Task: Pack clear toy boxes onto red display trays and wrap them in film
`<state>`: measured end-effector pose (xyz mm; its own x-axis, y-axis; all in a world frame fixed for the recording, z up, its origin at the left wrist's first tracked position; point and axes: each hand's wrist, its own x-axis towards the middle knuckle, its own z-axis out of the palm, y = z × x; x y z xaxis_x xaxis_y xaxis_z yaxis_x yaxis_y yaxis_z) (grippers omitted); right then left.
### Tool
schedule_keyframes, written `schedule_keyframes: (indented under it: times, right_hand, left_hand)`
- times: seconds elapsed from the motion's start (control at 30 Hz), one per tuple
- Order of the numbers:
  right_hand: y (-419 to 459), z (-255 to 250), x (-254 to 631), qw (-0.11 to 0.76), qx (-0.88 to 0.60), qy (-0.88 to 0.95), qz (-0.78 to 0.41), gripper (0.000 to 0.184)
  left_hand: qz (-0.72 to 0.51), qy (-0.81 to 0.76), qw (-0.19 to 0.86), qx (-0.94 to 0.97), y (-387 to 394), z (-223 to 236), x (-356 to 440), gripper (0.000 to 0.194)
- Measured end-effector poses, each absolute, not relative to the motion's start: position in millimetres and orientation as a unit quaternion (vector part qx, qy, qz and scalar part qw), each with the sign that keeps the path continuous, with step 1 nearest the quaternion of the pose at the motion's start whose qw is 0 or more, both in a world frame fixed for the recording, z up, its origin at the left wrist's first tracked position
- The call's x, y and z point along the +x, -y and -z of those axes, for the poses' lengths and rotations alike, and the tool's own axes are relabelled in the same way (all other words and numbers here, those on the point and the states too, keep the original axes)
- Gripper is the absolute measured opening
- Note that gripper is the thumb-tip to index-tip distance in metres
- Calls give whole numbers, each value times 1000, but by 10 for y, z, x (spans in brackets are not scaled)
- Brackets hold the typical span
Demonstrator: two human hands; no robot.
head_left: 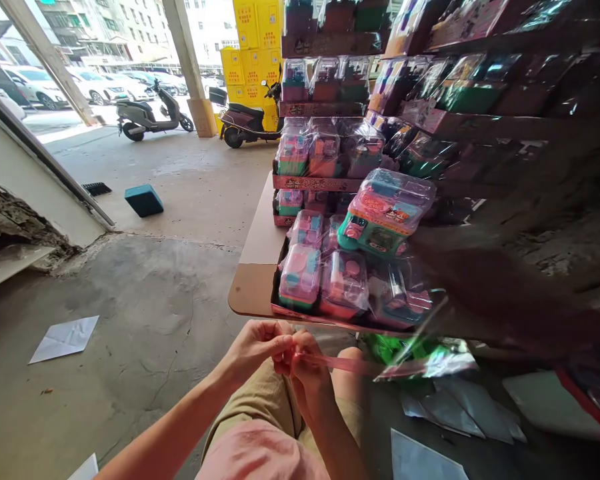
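Note:
My left hand (260,343) and my right hand (310,370) meet over my lap, just in front of the table edge, with fingers pinched together. From my right hand a pink see-through plastic strip (350,365) trails off to the right, blurred towards its end. What my left fingertips pinch is hidden between the two hands. Beyond them, a shallow display carton (300,312) on the table holds several pink and green toy cases (300,273) in clear wrap. One wrapped toy case (387,213) lies tilted on top of the others.
Stacked cartons of wrapped toys (320,183) rise at the back and right of the table (253,287). Green plastic (405,350) and flat silvery packets (450,407) lie below at right. A blue block (144,200), a white sheet (65,339) and parked scooters (153,113) are at left.

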<state>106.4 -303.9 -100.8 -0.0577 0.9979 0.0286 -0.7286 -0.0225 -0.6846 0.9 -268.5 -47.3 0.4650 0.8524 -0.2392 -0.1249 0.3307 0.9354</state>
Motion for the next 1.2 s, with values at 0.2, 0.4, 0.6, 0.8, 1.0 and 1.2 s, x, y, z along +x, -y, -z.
schedule_keyframes:
  times: [0.2, 0.4, 0.6, 0.8, 1.0, 1.2]
  right_hand:
    - [3262, 1074, 1380, 618, -211, 236, -720, 35]
    - [3402, 1332, 1774, 598, -402, 270, -639, 18]
    - [3188, 1209, 1201, 632, -362, 296, -618, 35]
    - [3052, 1108, 1077, 647, -361, 305, -598, 23]
    - [3064, 1022, 1070, 654, -308, 279, -632, 26]
    - [3150, 916, 1174, 615, -247, 215, -718, 22]
  left_hand:
    - [-417, -476, 599, 490, 2580, 475, -159, 38]
    - [-344, -445, 673, 480, 2561, 469, -157, 39]
    - [-348, -414, 702, 463, 2654, 476, -15, 47]
    - [-367, -422, 696, 451, 2660, 536, -39, 49]
    - [-368, -398, 715, 441, 2678, 522, -8, 50]
    - [-373, -408, 712, 433, 2710, 528, 69, 44]
